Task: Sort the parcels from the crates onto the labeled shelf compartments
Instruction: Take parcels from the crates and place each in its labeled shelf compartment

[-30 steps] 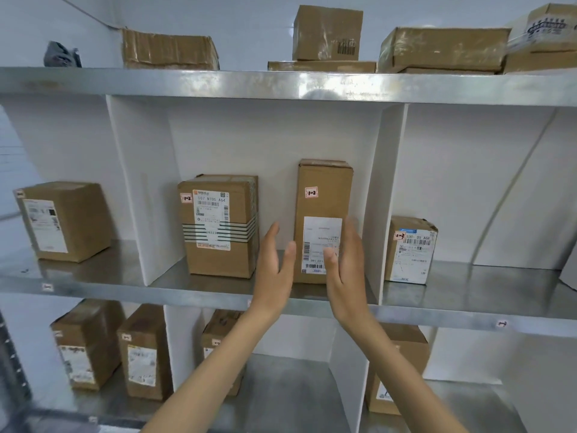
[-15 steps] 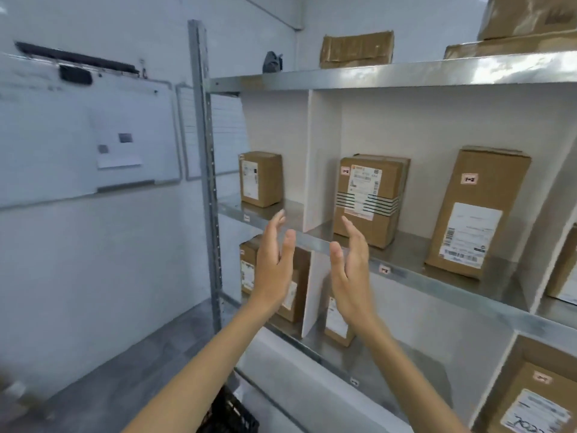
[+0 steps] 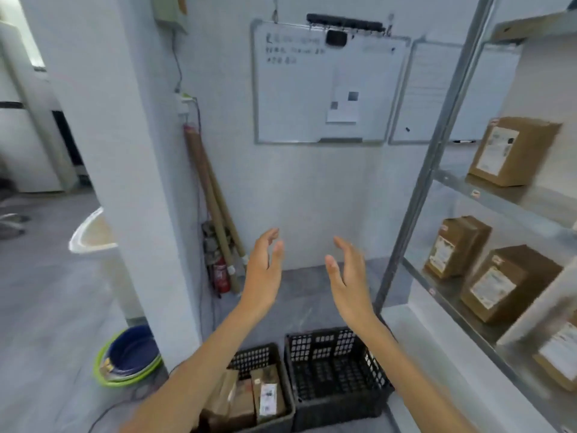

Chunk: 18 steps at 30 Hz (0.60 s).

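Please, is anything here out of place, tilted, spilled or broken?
Nothing looks spilled or broken. Only the parcels in the left crate lie crowded and tilted against each other; the right crate beside it looks empty. The shelf boxes look orderly.

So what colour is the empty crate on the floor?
Black; the empty crate shows best in the head view.
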Each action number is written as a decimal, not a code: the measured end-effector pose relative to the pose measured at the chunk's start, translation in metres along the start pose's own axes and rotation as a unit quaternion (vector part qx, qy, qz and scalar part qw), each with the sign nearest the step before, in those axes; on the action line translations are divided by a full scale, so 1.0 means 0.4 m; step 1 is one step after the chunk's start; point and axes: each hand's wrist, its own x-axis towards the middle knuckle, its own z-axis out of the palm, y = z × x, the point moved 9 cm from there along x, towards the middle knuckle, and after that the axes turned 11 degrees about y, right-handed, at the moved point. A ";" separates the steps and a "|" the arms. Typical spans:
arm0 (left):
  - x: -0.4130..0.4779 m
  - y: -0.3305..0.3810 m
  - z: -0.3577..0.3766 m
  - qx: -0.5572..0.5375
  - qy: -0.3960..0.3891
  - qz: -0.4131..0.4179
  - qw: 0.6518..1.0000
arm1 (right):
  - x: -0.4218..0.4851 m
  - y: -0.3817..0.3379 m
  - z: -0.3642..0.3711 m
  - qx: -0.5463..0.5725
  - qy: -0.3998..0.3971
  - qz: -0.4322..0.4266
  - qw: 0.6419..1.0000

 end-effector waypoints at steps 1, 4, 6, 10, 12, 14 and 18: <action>-0.015 -0.044 -0.063 0.021 0.006 -0.012 1.000 | -0.036 0.014 0.061 0.008 -0.024 0.022 0.999; -0.056 -0.177 -0.236 0.071 0.034 -0.049 0.996 | -0.141 0.050 0.220 0.010 -0.079 0.066 0.995; -0.073 -0.249 -0.331 0.107 0.049 -0.069 0.991 | -0.200 0.061 0.308 0.010 -0.110 0.078 0.991; -0.085 -0.364 -0.459 0.141 0.084 -0.110 0.980 | -0.286 0.082 0.450 0.005 -0.172 0.093 0.981; -0.087 -0.416 -0.497 0.142 0.100 -0.131 0.976 | -0.311 0.103 0.505 -0.003 -0.204 0.101 0.974; -0.085 -0.468 -0.518 0.152 0.111 -0.143 0.972 | -0.320 0.129 0.551 -0.015 -0.231 0.105 0.967; -0.086 -0.606 -0.520 0.182 0.124 -0.206 0.953 | -0.308 0.207 0.626 -0.020 -0.263 0.146 0.953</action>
